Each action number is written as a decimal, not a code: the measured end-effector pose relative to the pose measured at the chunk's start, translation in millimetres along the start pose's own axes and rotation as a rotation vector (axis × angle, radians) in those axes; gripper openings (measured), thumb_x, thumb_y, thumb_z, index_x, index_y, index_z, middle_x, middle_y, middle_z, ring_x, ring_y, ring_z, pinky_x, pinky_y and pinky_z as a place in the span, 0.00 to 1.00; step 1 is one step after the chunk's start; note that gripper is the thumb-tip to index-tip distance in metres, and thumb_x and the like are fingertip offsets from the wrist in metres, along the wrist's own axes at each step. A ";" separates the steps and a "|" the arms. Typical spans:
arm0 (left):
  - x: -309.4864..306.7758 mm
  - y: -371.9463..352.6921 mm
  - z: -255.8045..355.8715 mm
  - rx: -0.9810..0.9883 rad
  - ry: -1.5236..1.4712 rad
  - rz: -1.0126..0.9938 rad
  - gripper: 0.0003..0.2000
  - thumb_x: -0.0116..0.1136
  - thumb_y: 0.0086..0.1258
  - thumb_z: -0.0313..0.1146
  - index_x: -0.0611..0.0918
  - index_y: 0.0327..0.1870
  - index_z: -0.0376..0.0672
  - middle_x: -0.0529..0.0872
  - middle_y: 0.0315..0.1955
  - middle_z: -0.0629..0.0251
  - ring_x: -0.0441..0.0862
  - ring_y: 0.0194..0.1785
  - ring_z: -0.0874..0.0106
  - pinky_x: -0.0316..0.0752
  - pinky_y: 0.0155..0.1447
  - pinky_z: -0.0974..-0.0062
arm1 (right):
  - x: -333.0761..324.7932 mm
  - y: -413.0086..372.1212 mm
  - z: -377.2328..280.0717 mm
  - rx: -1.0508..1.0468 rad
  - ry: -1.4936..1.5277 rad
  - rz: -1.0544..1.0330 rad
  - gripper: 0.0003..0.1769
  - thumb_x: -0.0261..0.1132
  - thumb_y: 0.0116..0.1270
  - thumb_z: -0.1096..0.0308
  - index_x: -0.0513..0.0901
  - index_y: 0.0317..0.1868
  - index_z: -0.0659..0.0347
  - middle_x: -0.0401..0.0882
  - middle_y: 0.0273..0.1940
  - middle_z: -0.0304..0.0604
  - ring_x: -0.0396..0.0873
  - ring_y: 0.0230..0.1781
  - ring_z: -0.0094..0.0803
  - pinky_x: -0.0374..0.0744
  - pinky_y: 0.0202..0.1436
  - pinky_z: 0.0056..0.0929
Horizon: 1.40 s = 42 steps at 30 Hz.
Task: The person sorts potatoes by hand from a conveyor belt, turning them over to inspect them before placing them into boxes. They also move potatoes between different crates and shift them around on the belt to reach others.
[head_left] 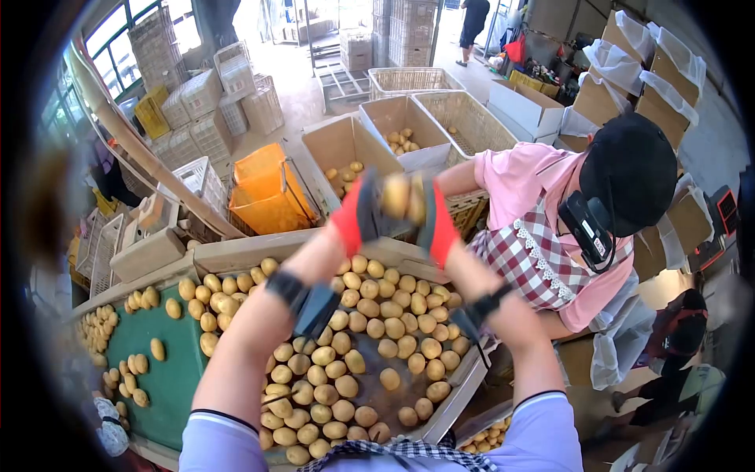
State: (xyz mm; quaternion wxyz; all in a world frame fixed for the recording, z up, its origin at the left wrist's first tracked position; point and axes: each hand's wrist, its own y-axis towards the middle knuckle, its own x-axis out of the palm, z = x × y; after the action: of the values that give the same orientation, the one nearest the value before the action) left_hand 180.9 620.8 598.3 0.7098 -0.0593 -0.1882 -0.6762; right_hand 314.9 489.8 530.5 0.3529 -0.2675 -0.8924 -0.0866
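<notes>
Both of my hands wear red and dark gloves and are stretched out past the far edge of the sorting table (224, 253). Between them they hold potatoes (395, 197), blurred by motion. My left hand (360, 214) presses on them from the left, my right hand (434, 216) from the right. Beyond the hands stand a cardboard box (330, 143) and a second box (393, 118), each with some potatoes in it. Below my forearms many loose potatoes (322, 393) lie spread over the table.
A co-worker in a pink shirt (527, 169) and black cap stands close on the right, an arm reaching behind my right hand. An orange crate (267, 189) is beyond the table. On the left, a green belt (169, 370) carries potatoes. White crates (208, 134) are stacked behind.
</notes>
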 end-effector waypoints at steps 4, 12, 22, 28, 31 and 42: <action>10.0 27.0 62.9 -0.239 -0.616 0.530 0.29 0.69 0.72 0.52 0.73 0.67 0.48 0.82 0.58 0.57 0.86 0.51 0.57 0.86 0.54 0.56 | 32.3 52.5 -102.6 0.125 -0.244 0.216 0.41 0.57 0.75 0.31 0.76 0.70 0.59 0.82 0.58 0.40 0.82 0.56 0.31 0.81 0.59 0.35; 33.4 -259.1 -4.7 -0.342 -0.478 0.888 0.28 0.57 0.80 0.56 0.80 0.66 0.42 0.86 0.60 0.61 0.84 0.63 0.64 0.81 0.65 0.62 | 48.6 -133.0 67.4 0.218 -1.157 -0.104 0.32 0.64 0.75 0.46 0.77 0.72 0.56 0.75 0.71 0.52 0.75 0.69 0.44 0.71 0.74 0.41; 102.4 -502.2 61.6 0.114 -0.176 1.358 0.28 0.46 0.86 0.51 0.75 0.73 0.36 0.82 0.67 0.54 0.83 0.66 0.61 0.78 0.72 0.60 | 139.3 -325.8 193.8 -0.067 -1.643 -0.910 0.37 0.58 0.73 0.37 0.72 0.77 0.41 0.49 0.84 0.62 0.45 0.83 0.73 0.47 0.81 0.73; 106.0 -527.9 70.3 0.202 -0.239 1.426 0.29 0.44 0.87 0.51 0.72 0.74 0.34 0.79 0.69 0.51 0.81 0.68 0.60 0.76 0.74 0.59 | 73.8 -275.9 168.5 0.009 -1.911 -0.767 0.36 0.58 0.71 0.36 0.73 0.76 0.38 0.55 0.82 0.56 0.50 0.83 0.65 0.45 0.82 0.71; 98.3 -511.7 70.6 0.255 -0.262 1.345 0.27 0.47 0.86 0.49 0.73 0.74 0.36 0.81 0.68 0.53 0.80 0.69 0.61 0.76 0.74 0.62 | 66.0 -289.4 179.0 0.146 -1.829 -0.240 0.45 0.58 0.74 0.37 0.59 0.84 0.46 0.48 0.82 0.70 0.46 0.82 0.73 0.45 0.84 0.64; 62.3 -489.9 58.3 0.028 -0.056 1.274 0.27 0.46 0.87 0.48 0.72 0.74 0.36 0.81 0.67 0.54 0.83 0.65 0.65 0.79 0.69 0.66 | 140.9 -192.8 236.7 0.083 -1.989 -0.086 0.51 0.60 0.68 0.28 0.58 0.84 0.43 0.48 0.82 0.68 0.46 0.80 0.77 0.45 0.82 0.70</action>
State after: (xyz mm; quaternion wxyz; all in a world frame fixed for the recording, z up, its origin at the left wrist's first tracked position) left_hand -310.4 543.6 590.3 0.9682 -0.1681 -0.1434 -0.1172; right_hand -12.7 467.4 458.2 -0.5499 -0.1732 -0.7933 0.1955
